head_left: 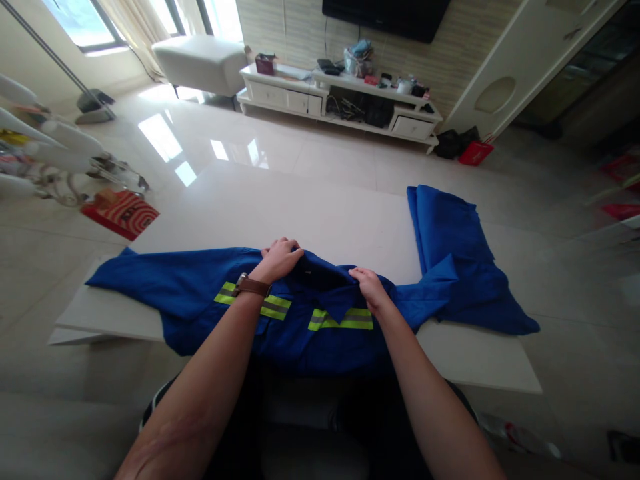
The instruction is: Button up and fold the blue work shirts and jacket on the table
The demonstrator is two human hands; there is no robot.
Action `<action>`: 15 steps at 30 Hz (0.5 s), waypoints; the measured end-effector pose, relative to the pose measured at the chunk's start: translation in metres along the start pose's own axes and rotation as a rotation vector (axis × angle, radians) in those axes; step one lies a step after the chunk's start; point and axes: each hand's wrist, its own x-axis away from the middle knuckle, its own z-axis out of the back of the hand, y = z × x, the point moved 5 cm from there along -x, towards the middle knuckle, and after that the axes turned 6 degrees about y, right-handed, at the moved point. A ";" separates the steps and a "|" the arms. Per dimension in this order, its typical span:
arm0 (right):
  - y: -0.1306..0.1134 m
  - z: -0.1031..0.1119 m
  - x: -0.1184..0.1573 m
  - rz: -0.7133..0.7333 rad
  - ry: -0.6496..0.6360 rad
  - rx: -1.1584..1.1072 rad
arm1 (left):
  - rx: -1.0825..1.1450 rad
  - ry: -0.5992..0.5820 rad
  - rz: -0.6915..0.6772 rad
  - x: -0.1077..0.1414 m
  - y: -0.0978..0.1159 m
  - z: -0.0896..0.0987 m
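Observation:
A blue work jacket (195, 283) with yellow-and-grey reflective strips lies spread along the near edge of the white table (320, 210), its lower part hanging toward my lap. My left hand (281, 259), with a brown-strapped watch (251, 285) on the wrist, grips the left side of the collar. At the right side of the collar, my right hand (370, 287) pinches the fabric. Between the two hands the collar opening gapes a little. One sleeve stretches out to the left; the other reaches right, against a folded blue garment (450, 233) on the table.
A red patterned box (123, 213) stands by the table's left end, close to a white metal rack (65, 147). Across the tiled floor are a grey bench (200, 60) and a low white cabinet (280, 97) loaded with small items. A red bag (476, 153) sits at the right.

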 end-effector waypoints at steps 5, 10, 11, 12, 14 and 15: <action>0.004 0.007 -0.002 -0.132 0.096 -0.213 | 0.260 -0.076 0.032 -0.009 -0.018 0.001; 0.006 0.008 -0.002 -0.230 0.130 -0.301 | 0.385 -0.039 0.132 -0.012 -0.023 -0.001; 0.006 0.007 -0.001 -0.236 0.117 -0.294 | 0.414 -0.038 0.151 -0.011 -0.024 -0.002; 0.006 0.005 0.000 -0.242 0.101 -0.285 | 0.446 -0.039 0.175 -0.010 -0.024 -0.002; 0.006 0.003 0.001 -0.255 0.074 -0.280 | 0.510 -0.057 0.227 -0.008 -0.024 -0.003; 0.006 0.002 0.001 -0.265 0.067 -0.284 | 0.535 -0.062 0.252 -0.007 -0.025 -0.003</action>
